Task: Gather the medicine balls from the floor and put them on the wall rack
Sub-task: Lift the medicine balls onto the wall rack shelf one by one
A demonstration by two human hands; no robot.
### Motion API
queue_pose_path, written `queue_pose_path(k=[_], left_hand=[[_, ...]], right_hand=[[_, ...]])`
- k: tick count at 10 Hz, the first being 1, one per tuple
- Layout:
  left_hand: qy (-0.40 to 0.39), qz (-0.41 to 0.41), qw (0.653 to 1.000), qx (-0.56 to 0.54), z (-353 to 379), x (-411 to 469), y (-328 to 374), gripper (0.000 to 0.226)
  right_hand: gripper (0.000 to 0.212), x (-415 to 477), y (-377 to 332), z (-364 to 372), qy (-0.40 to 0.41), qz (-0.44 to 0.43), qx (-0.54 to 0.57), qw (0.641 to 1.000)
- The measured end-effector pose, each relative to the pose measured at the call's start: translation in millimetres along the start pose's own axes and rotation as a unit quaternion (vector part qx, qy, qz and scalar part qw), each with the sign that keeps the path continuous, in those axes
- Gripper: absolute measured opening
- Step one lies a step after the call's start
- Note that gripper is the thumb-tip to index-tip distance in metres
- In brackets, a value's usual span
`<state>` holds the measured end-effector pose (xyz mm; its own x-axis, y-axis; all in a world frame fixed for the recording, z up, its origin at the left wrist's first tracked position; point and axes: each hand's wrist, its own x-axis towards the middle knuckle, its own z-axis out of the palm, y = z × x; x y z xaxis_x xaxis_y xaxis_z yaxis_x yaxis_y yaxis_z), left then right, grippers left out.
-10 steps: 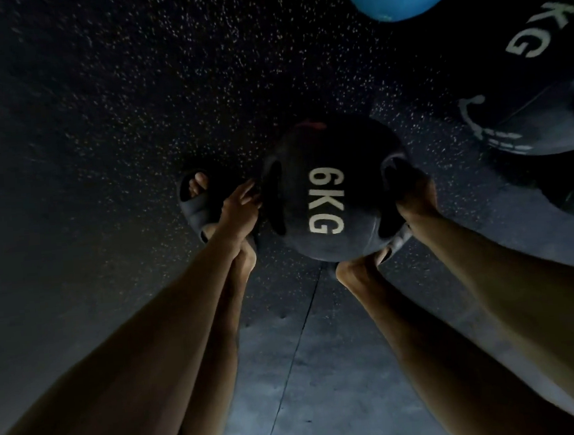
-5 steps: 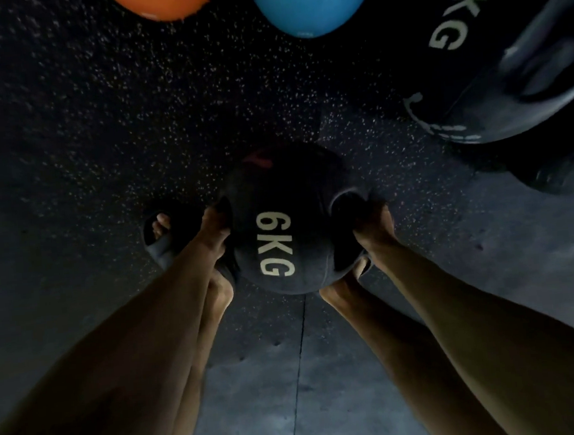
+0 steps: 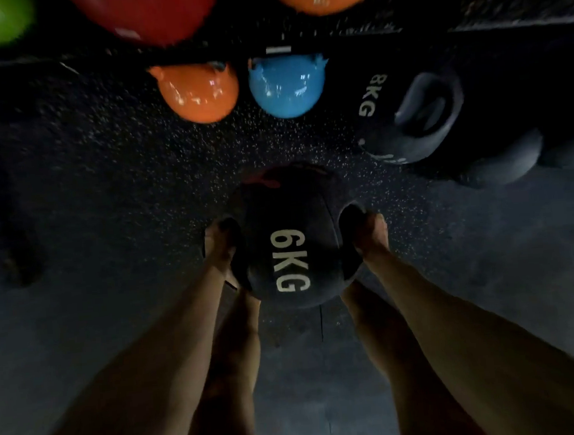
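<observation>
Currently, we hold the 6KG medicine ball (image 3: 289, 217) clear of the speckled floor (image 3: 105, 197). The left grip (image 3: 221, 248) and the right grip (image 3: 371, 234) each grasp one side handle recess of the ball. Ahead, an orange ball (image 3: 197, 94), a blue ball (image 3: 285, 87) and an 8KG ball (image 3: 408, 115) sit below the dark rack bar (image 3: 94, 59).

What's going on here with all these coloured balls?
A person is holding a black 6KG medicine ball by its two side grips, with the left hand on one and the right hand on the other. Just ahead runs a dark rack rail, with an orange ball, a blue ball and a black 8KG ball lined up by it. The 6KG ball is not yet on the rack.
</observation>
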<state>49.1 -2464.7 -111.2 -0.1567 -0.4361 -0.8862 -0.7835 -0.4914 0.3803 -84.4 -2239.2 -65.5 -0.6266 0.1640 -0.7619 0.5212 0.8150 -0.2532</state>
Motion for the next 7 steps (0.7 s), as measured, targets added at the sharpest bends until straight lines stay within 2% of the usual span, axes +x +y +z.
queue_pose_path(k=[1, 2, 3, 4, 5, 6, 7], left_hand=[[-0.019, 0.029, 0.999, -0.026, -32, -107, 55, 0.027], [-0.015, 0.041, 0.998, -0.047, -56, -175, 90, 0.025], [0.005, 0.094, 0.995, -0.044, -86, -254, 131, 0.03], [-0.002, 0.134, 0.991, -0.029, -100, -299, 147, 0.039], [0.037, 0.217, 0.975, 0.026, -119, -339, 177, 0.046], [0.029, 0.265, 0.964, 0.01, -130, -371, 211, 0.028], [0.026, 0.33, 0.942, -0.062, -145, -407, 259, 0.028]], right_hand=[[0.038, -77, -31, -59, -0.002, -0.011, 0.048, 0.999], [0.037, -133, -52, -105, -0.009, -0.044, 0.077, 0.996], [0.034, -209, -81, -167, -0.004, -0.113, 0.068, 0.991], [0.031, -249, -94, -198, 0.012, -0.173, 0.071, 0.982], [0.033, -284, -109, -230, 0.032, -0.214, 0.045, 0.975], [0.035, -303, -126, -254, 0.048, -0.245, 0.049, 0.967], [0.038, -329, -161, -284, 0.076, -0.28, 0.1, 0.952]])
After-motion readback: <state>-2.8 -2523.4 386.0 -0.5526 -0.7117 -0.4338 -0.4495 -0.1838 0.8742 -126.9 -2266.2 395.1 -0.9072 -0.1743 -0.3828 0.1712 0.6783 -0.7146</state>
